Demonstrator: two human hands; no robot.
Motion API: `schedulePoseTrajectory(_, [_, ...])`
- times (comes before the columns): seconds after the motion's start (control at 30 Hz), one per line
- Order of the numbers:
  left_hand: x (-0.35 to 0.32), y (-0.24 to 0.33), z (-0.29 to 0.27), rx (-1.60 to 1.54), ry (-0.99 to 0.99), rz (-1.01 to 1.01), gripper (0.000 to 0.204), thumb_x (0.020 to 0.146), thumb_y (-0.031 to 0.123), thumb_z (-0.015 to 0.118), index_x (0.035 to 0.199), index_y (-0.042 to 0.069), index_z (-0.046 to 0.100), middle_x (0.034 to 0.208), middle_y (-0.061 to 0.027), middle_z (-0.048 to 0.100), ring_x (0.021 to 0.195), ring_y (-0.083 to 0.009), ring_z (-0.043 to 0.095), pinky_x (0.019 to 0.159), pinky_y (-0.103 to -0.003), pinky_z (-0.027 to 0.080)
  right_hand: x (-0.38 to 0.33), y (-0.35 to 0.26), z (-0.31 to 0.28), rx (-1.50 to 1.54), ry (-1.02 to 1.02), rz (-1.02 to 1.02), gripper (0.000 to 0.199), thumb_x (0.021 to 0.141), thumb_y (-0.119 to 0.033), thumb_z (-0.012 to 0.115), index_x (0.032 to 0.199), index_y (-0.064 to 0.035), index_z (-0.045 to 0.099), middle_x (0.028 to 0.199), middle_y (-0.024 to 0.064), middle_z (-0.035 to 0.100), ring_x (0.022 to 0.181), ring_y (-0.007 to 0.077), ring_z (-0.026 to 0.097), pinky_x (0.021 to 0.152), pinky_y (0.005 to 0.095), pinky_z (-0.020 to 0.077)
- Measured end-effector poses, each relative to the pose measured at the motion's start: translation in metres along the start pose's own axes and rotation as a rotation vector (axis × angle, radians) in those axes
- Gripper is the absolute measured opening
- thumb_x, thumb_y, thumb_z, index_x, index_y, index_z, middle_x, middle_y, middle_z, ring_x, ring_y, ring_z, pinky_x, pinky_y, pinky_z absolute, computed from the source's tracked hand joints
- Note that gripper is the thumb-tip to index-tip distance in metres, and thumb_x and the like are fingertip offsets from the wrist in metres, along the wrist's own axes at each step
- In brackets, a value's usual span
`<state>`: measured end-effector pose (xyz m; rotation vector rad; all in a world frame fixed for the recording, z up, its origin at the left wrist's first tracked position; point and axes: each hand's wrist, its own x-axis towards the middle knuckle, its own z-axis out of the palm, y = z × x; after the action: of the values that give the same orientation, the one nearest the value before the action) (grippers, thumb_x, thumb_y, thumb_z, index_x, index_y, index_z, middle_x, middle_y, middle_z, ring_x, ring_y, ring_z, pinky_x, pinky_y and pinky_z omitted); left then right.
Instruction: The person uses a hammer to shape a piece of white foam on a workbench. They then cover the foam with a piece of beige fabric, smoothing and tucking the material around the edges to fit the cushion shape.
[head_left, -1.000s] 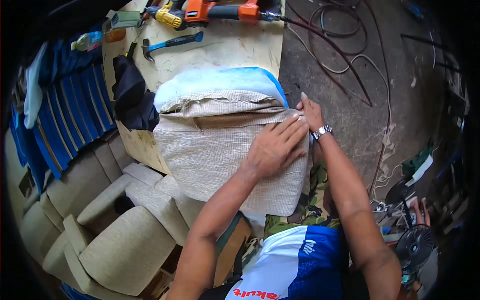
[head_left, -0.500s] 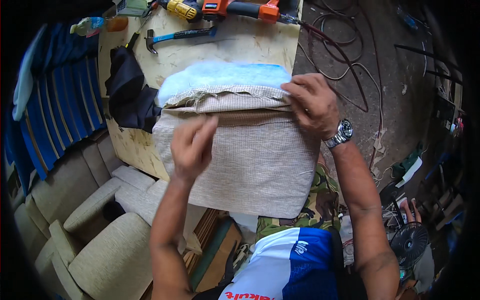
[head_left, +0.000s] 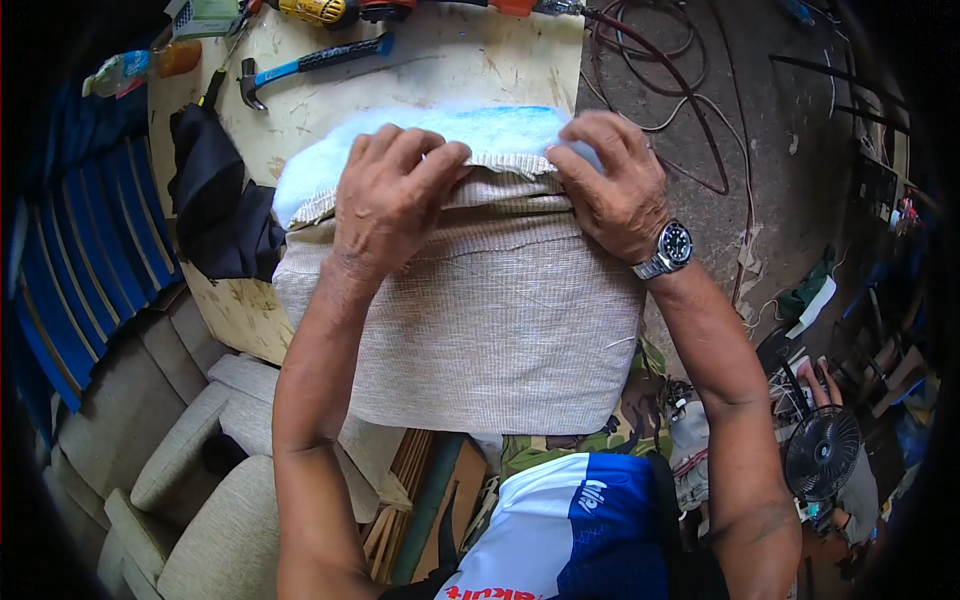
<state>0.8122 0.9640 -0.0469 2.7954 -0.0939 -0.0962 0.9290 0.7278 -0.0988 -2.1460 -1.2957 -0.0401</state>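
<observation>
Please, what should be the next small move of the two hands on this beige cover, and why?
Probably, the left hand and right hand should gently draw the frayed edge of the beige cover away from the body, over the white padding. Both hands are at that edge, the padding lies bare beyond it, and the cloth is creased near it.

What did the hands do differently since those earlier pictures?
The left hand lifted off the right side of the fabric cover, moved left and away from the body, and now pinches its frayed edge. The right hand moved to that edge's right end. The hammer stayed on the board.
</observation>
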Motion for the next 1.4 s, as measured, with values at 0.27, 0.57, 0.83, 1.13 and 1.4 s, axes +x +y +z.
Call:
schedulePoseTrajectory(0.27, [0.042,-0.012,0.009,-0.258,-0.06,-0.13,0.013,0.095,0.015,0.062,0.106,0.011,0.067,0.116,-0.0062,0.07,0.104,-0.0301,0.068,0.096,-0.045,0.051,0.008,0.015,0.021,0.263,0.136,0.156,0.014,0.096,-0.012,0.059,0.106,-0.0015,0.059,0.109,0.0181,0.069,0.09,0.0328,0.072,0.073,0.0381,0.0612])
schedulePoseTrajectory(0.57, [0.071,-0.032,0.028,-0.363,-0.198,-0.23,0.026,0.098,0.031,0.058,0.103,0.007,0.067,0.09,-0.0174,0.07,0.081,-0.0359,0.067,0.074,-0.042,0.052,0.023,0.033,0.033,0.564,-0.241,0.824,0.03,0.095,-0.027,0.058,0.088,0.0005,0.068,0.077,0.018,0.068,0.066,0.0286,0.064,0.064,0.0402,0.0497])
schedulePoseTrajectory(0.83, [-0.065,0.078,0.042,-0.111,0.265,0.119,0.028,0.086,0.017,0.073,0.111,0.009,0.066,0.119,-0.009,0.065,0.113,-0.0298,0.061,0.1,-0.045,0.047,0.035,0.042,0.044,0.539,-0.473,0.799,0.038,0.09,-0.036,0.06,0.093,-0.0009,0.072,0.092,0.0231,0.07,0.086,0.0362,0.068,0.078,0.0449,0.051])
schedulePoseTrajectory(1.13, [-0.039,0.062,0.04,0.109,-0.252,-0.11,0.057,0.102,0.049,0.034,0.148,0.018,0.046,0.157,-0.006,0.038,0.15,-0.0265,0.022,0.123,-0.046,-0.001,0.035,0.057,0.042,0.744,-0.532,0.854,0.037,0.089,-0.038,0.063,0.085,-0.0017,0.072,0.072,0.0174,0.068,0.065,0.0224,0.063,0.065,0.0387,0.0481])
schedulePoseTrajectory(1.4, [0.035,0.01,0.02,0.128,0.051,0.112,0.051,0.093,0.039,0.063,0.138,0.018,0.054,0.152,-0.008,0.043,0.144,-0.0288,0.033,0.12,-0.052,0.016,0.036,0.035,0.047,0.717,-0.407,0.79,0.037,0.093,-0.035,0.06,0.09,0.0008,0.069,0.074,0.0166,0.067,0.067,0.0227,0.061,0.066,0.039,0.0479])
